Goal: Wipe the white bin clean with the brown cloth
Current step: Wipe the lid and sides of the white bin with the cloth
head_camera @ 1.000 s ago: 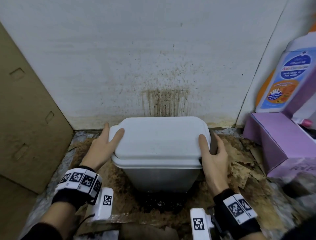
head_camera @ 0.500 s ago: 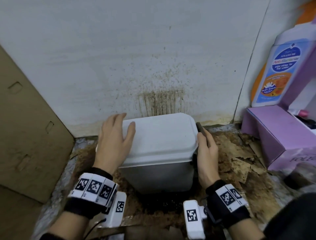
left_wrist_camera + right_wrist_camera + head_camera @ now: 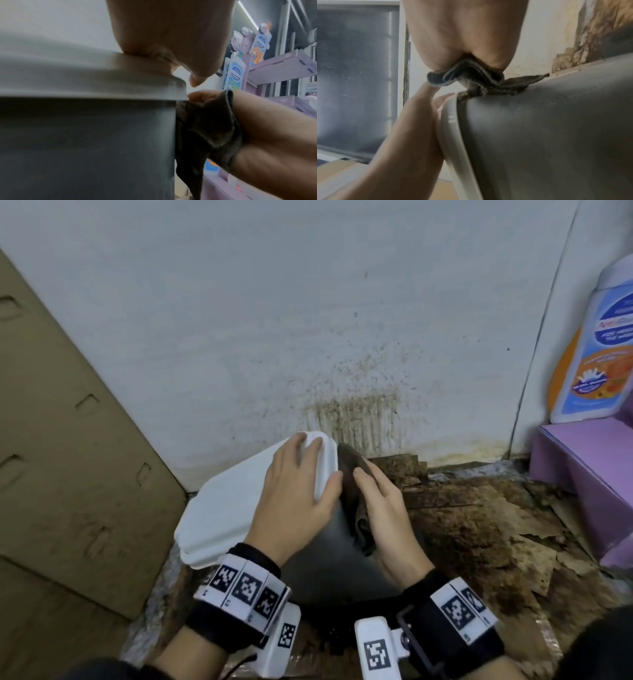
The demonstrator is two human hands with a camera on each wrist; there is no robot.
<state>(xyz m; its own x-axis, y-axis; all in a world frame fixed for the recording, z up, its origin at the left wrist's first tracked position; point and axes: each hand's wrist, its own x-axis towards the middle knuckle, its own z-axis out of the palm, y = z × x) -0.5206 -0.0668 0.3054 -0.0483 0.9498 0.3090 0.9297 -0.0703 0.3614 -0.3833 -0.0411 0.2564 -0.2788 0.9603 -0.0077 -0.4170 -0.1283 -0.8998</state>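
The white bin has a white lid and a grey body and stands turned, its lid pointing left. My left hand lies on the lid's far right corner, thumb hooked over the rim. My right hand holds the brown cloth bunched against the bin's grey side, just under the lid's edge. From the left wrist, the cloth hangs down from that hand beside the bin wall. From the right wrist, the cloth is squeezed between my palm and the bin.
A cardboard sheet leans at the left. A purple box and a large bottle stand at the right. The wall behind carries brown stains. Torn, dirty brown paper covers the floor to the right.
The bin has been turned so its lid swings left. My left hand moved from the lid's left side onto its top; my right hand now presses the cloth on the side.
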